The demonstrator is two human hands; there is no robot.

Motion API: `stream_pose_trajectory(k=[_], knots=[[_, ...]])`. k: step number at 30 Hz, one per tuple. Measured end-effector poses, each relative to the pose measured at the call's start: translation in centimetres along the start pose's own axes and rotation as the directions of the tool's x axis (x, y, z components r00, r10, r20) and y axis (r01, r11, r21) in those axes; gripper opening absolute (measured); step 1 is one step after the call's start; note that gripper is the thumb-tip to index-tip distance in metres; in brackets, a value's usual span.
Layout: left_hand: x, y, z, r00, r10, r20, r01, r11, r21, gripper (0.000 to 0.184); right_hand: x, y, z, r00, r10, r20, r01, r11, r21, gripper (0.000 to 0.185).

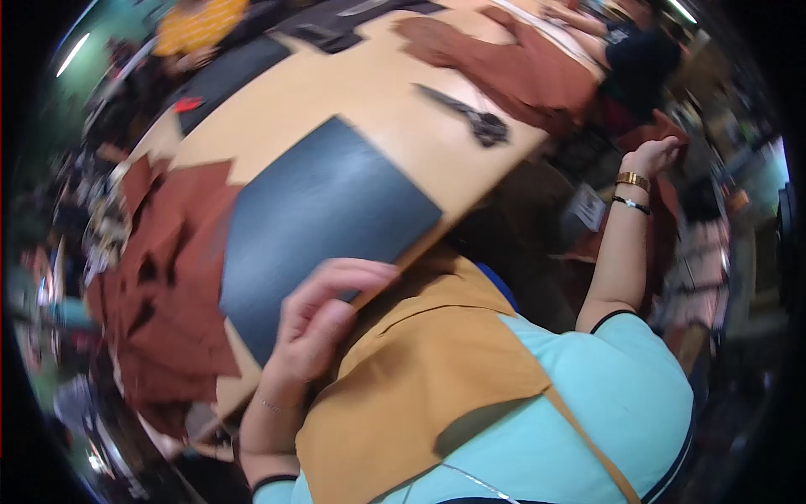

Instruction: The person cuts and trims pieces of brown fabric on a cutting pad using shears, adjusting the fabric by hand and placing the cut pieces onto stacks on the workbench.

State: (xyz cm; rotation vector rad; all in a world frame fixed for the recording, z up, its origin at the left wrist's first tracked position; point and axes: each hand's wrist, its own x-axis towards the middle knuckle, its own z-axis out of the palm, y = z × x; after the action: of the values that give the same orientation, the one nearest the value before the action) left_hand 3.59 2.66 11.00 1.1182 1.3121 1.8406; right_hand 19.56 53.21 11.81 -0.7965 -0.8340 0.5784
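Note:
My left hand (323, 315) is at the near edge of a dark blue-grey flat sheet (327, 202) on the table. Its fingers are loosely bent, with the thumb apart from them and nothing between. Out to the right, my right hand (655, 157) is raised, its fingers curled at a reddish-brown piece of fabric (666, 126) that hangs down behind the wrist. Blur hides the exact grip. Another reddish-brown fabric pile (172, 286) lies left of the sheet, partly over the table's edge. Dark-handled scissors (483, 124) rest on the table beyond the sheet.
More brown fabric (512, 67) covers the far right of the pale table (403, 80). Dark material (231, 76) and a small red object (189, 104) lie farther off. Two people stand across the table, one in a yellow top (201, 25), one in dark clothing (642, 59).

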Motion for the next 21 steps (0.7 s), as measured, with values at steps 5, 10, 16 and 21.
stream_pose_trajectory(k=[5, 10, 16, 21], knots=[[2.9, 8.8, 8.9, 0.865, 0.318, 0.388, 0.107, 0.638, -0.763, 0.035, -19.8, -2.6, 9.5, 0.122, -0.19, 0.974, 0.636, 0.768, 0.07, 0.02], [3.4, 12.7, 16.4, 0.799, 0.443, -0.407, -0.463, 0.02, -0.886, 0.042, -36.4, -9.5, 2.6, -0.81, -0.205, 0.55, -0.491, 0.75, -0.444, 0.029], [4.0, 9.8, 11.2, 0.779, 0.518, 0.354, 0.217, 0.308, -0.926, 0.033, -36.5, -6.5, -1.3, -0.787, -0.18, 0.589, -0.193, 0.98, 0.043, 0.021], [6.6, 13.4, 7.8, 0.74, 0.009, 0.673, 0.579, 0.5, -0.644, 0.024, -34.4, -5.7, -2.5, -0.692, -0.172, 0.701, -0.268, 0.963, -0.029, 0.011]])
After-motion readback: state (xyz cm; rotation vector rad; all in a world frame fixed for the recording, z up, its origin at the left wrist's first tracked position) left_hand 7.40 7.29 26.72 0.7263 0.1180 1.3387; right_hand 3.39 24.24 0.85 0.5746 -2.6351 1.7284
